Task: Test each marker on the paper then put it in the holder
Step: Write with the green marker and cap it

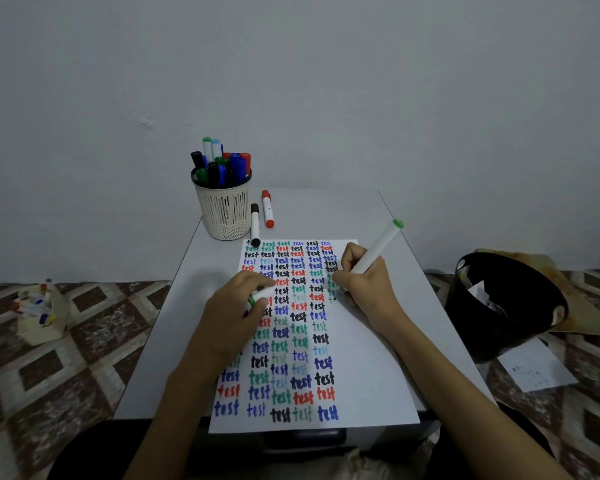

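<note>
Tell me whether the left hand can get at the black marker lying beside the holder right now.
Likely reachable, but not free to grasp: nothing lies between the left hand and the black marker, yet its fingers hold a white-and-green cap.

left hand point(238, 306): bare | left forearm point(174, 393): uncovered to the frame edge | right hand point(364, 282): bare | right forearm point(458, 382): uncovered | legs: dark garment point(84, 448), lower edge of view

paper point(361, 393) | "test" repeated in rows | black, blue, green, red ink
</note>
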`<state>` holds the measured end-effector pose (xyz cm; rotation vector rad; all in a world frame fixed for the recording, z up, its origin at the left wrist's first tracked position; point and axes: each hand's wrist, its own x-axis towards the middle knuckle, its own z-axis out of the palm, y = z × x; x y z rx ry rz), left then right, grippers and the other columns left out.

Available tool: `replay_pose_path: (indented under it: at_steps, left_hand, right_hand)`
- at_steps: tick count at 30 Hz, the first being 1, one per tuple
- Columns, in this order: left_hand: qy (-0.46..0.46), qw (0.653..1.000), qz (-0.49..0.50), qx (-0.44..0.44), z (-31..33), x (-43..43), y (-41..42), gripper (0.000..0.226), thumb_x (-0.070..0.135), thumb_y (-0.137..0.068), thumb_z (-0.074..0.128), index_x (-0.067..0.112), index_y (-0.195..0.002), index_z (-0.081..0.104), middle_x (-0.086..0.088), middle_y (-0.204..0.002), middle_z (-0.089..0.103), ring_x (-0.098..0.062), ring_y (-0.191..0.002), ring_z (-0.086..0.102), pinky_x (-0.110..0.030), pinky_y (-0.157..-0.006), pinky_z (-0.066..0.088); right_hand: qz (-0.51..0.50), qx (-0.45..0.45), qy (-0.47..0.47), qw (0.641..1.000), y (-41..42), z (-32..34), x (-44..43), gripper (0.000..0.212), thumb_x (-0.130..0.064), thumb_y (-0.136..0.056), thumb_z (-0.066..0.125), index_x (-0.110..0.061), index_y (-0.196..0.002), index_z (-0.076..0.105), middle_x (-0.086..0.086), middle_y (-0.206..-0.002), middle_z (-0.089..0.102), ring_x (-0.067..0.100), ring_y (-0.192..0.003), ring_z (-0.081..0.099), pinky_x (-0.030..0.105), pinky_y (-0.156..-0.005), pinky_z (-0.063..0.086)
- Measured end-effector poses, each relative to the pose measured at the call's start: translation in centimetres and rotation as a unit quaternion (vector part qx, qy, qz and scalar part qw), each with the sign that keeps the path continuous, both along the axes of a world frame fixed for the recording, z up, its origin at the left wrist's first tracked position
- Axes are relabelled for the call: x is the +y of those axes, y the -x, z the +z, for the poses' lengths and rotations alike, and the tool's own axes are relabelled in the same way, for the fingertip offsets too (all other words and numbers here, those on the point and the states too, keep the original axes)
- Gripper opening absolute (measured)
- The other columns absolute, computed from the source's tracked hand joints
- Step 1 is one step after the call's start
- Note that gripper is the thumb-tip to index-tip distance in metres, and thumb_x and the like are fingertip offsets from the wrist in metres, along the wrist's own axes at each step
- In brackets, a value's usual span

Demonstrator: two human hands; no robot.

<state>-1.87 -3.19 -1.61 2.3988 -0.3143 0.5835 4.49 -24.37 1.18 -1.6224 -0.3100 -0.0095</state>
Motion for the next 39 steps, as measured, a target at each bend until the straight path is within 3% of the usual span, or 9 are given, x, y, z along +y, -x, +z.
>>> replay_pose_path:
  at_steps: [7,12,17,22,26,29,33,39]
  left_hand:
    - [-0.002,1.0,-0.006,-0.001,-0.16,0.19,-0.02,0.041,0.035,-0.085,0.04,0.014,-0.112,0.062,0.002,-0.11,0.061,-0.005,-0.096,0.053,-0.019,-0.085,0.04]
    - [-0.004,1.0,-0.005,-0.003,-0.19,0.16,-0.06,0.041,0.036,-0.085,0.04,0.014,-0.112,0.062,0.003,-0.11,0.061,-0.004,-0.096,0.052,-0.015,-0.084,0.038]
    - [-0.009,1.0,-0.003,-0.005,-0.28,0.23,-0.06,0.036,0.031,-0.087,0.043,0.014,-0.112,0.062,0.003,-0.11,0.061,-0.003,-0.095,0.051,-0.011,-0.083,0.035]
    - [-0.006,1.0,-0.005,-0.005,-0.34,0.23,-0.11,0.032,0.026,-0.087,0.046,0.014,-0.112,0.062,0.001,-0.11,0.061,-0.005,-0.096,0.052,-0.019,-0.085,0.039]
    - [-0.007,1.0,-0.006,-0.004,-0.29,0.26,-0.05,0.033,0.029,-0.087,0.045,0.015,-0.112,0.062,0.006,-0.109,0.059,-0.002,-0.095,0.052,-0.013,-0.083,0.037]
    - [-0.004,1.0,-0.01,-0.004,-0.27,0.26,0.02,0.036,0.033,-0.086,0.042,0.015,-0.112,0.062,0.007,-0.108,0.059,-0.002,-0.095,0.052,-0.014,-0.083,0.038]
    - [-0.005,1.0,-0.002,-0.007,-0.39,0.26,-0.06,0.031,0.024,-0.086,0.048,0.015,-0.112,0.062,0.005,-0.109,0.06,-0.003,-0.095,0.052,-0.019,-0.084,0.04]
    - [-0.005,1.0,0.001,-0.008,-0.23,0.1,0.05,0.03,0.019,-0.086,0.049,0.013,-0.112,0.062,0.002,-0.11,0.061,-0.005,-0.096,0.052,-0.021,-0.085,0.041]
  right_hand:
    - [0.006,0.013,-0.001,1.0,-0.17,-0.11,-0.11,0.039,0.021,-0.076,0.055,-0.009,-0.061,0.035,0.009,-0.056,0.041,0.014,-0.05,0.045,0.018,-0.042,0.04]
    - [-0.012,0.002,-0.015,1.0,0.08,0.15,-0.2,0.033,0.025,-0.077,0.05,-0.005,-0.068,0.04,-0.012,-0.042,0.042,-0.001,-0.039,0.045,0.013,-0.039,0.037]
    - [-0.007,0.006,-0.014,1.0,0.0,0.05,-0.13,0.037,0.025,-0.076,0.05,-0.008,-0.064,0.037,-0.009,-0.044,0.041,0.001,-0.041,0.044,0.014,-0.042,0.039]
    - [0.0,0.012,-0.02,1.0,0.19,0.28,-0.1,0.04,0.026,-0.075,0.05,-0.009,-0.061,0.035,-0.008,-0.044,0.04,0.003,-0.041,0.043,0.016,-0.042,0.039]
    - [-0.03,0.019,-0.046,0.998,-0.05,0.03,-0.29,0.038,0.024,-0.075,0.051,-0.008,-0.063,0.034,-0.003,-0.044,0.034,0.007,-0.036,0.035,0.016,-0.038,0.034]
    - [-0.037,-0.006,-0.013,0.999,-0.02,-0.04,-0.09,0.036,0.023,-0.074,0.052,-0.008,-0.064,0.036,-0.009,-0.044,0.034,0.002,-0.039,0.037,0.016,-0.04,0.035]
    - [-0.036,-0.014,-0.028,0.999,0.06,0.09,-0.27,0.03,0.024,-0.076,0.05,-0.004,-0.069,0.041,-0.008,-0.044,0.035,0.002,-0.039,0.037,0.015,-0.04,0.035]
    - [-0.011,-0.009,-0.022,1.0,0.2,0.28,-0.06,0.037,0.025,-0.077,0.048,-0.008,-0.065,0.037,-0.015,-0.042,0.041,-0.003,-0.041,0.046,0.012,-0.043,0.039]
